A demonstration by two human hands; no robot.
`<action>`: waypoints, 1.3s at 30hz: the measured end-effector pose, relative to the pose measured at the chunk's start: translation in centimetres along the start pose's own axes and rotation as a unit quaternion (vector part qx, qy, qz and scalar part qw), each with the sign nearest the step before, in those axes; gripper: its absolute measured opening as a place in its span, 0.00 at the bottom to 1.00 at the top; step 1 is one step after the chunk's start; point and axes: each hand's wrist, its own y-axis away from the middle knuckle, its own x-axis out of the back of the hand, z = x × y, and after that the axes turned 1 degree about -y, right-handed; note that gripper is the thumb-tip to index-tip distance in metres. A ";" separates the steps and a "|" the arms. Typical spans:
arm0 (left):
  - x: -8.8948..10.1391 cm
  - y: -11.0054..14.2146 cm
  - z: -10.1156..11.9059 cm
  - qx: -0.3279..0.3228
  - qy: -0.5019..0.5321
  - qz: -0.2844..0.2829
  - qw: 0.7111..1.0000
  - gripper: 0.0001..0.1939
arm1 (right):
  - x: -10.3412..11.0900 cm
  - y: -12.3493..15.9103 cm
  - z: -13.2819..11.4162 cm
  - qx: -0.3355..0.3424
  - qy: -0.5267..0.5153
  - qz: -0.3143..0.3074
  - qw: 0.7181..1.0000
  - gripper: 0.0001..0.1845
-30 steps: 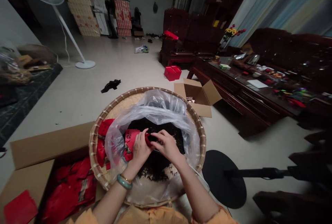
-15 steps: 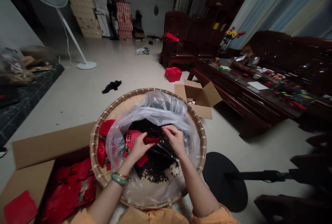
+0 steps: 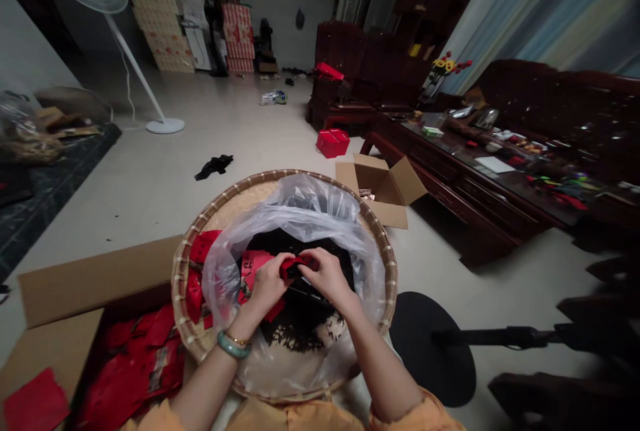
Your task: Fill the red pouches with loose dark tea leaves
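Both my hands meet over an open clear plastic bag (image 3: 300,221) that lies in a round woven bamboo tray (image 3: 181,298). My left hand (image 3: 269,282) is closed on the left side of a small red packet (image 3: 286,264), whose opening looks dark inside. My right hand (image 3: 327,276) pinches the packet's other side. Below them in the bag lie small black pieces (image 3: 295,334), too small to name, and a dark shiny object I cannot make out. Beside my left hand are red packets with black writing (image 3: 249,271). More red packets (image 3: 195,294) rest at the tray's left edge.
An open cardboard box (image 3: 55,284) full of red packets stands at the left. Beyond the tray is another open carton (image 3: 383,184). A black round base (image 3: 433,351) with a pole lies to the right. A white fan (image 3: 165,126) and a dark wooden table (image 3: 465,198) stand farther off.
My right hand has moved left and down from above the black pieces to the red packet. Both hands now grip it, and its mouth is turned up between them.
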 end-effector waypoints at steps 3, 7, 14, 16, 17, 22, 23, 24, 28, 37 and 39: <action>0.3 0.2 0.1 -0.023 0.008 -0.015 1.000 0.19 | -0.2 -0.2 0.0 -0.004 0.025 0.007 1.000 0.11; 0.5 0.3 0.0 -0.035 0.042 -0.042 0.998 0.18 | 0.2 -0.2 0.2 -0.020 0.021 0.006 1.000 0.12; 0.4 0.3 -0.2 0.014 0.003 -0.031 0.999 0.16 | 1.7 0.4 -0.9 0.010 0.108 -0.024 0.994 0.09; 0.2 0.3 -0.2 0.008 -0.013 -0.025 1.000 0.17 | 1.9 0.4 -1.3 -0.005 0.189 -0.059 0.980 0.08; 0.1 0.4 -0.2 -0.002 -0.020 -0.025 1.000 0.18 | 1.9 0.3 -1.4 -0.017 0.221 -0.077 0.972 0.09; -0.1 0.8 0.1 -0.047 -0.049 -0.039 0.997 0.24 | 1.0 -0.4 -0.9 -0.073 0.277 -0.143 0.947 0.11; -0.1 0.9 0.1 -0.047 -0.051 -0.040 0.997 0.24 | 0.8 -0.5 -0.7 -0.080 0.274 -0.145 0.947 0.09; -0.1 0.9 0.2 -0.046 -0.051 -0.040 0.997 0.24 | 0.6 -0.6 -0.6 -0.083 0.270 -0.144 0.948 0.07; -0.3 1.0 -0.1 -0.026 -0.041 -0.040 0.998 0.26 | 0.5 -0.5 -0.6 -0.085 0.246 -0.128 0.957 0.05; -0.6 0.6 -0.8 0.052 0.018 -0.024 0.998 0.21 | 4.3 -0.7 0.3 -0.037 0.021 -0.075 0.996 0.04; -0.2 0.6 -0.6 0.057 0.034 -0.011 0.998 0.19 | 5.4 -0.6 1.2 -0.048 0.024 -0.041 0.998 0.04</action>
